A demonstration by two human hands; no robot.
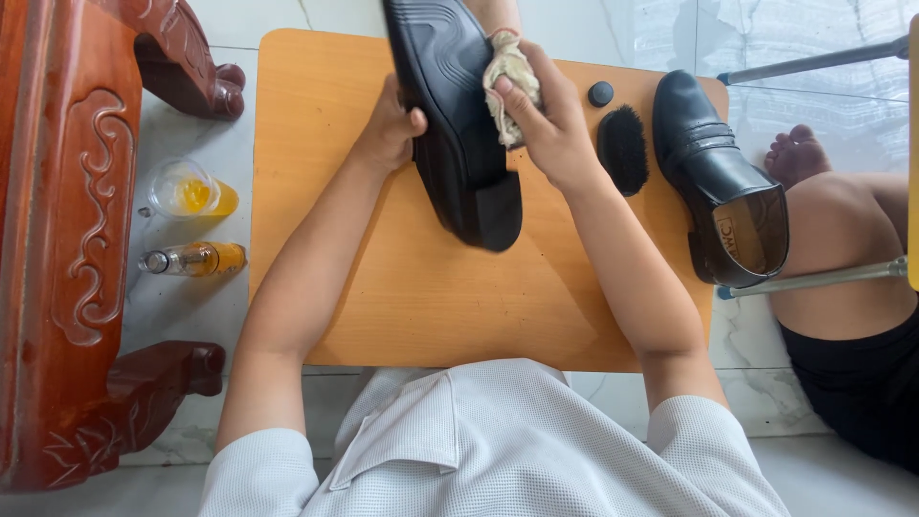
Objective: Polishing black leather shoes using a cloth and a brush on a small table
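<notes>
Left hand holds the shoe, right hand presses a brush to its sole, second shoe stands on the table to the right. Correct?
Not quite: the head view shows the right hand pressing a cloth, not a brush, to the sole. The brush lies on the table. The rest holds.

Bright, even daylight; soft short shadows on the desk (402, 306), window glare on the marble floor (766, 67), everything sharp.

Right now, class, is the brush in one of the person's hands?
No. The brush lies on the table; the left hand holds the shoe, the right hand a cloth.
</notes>
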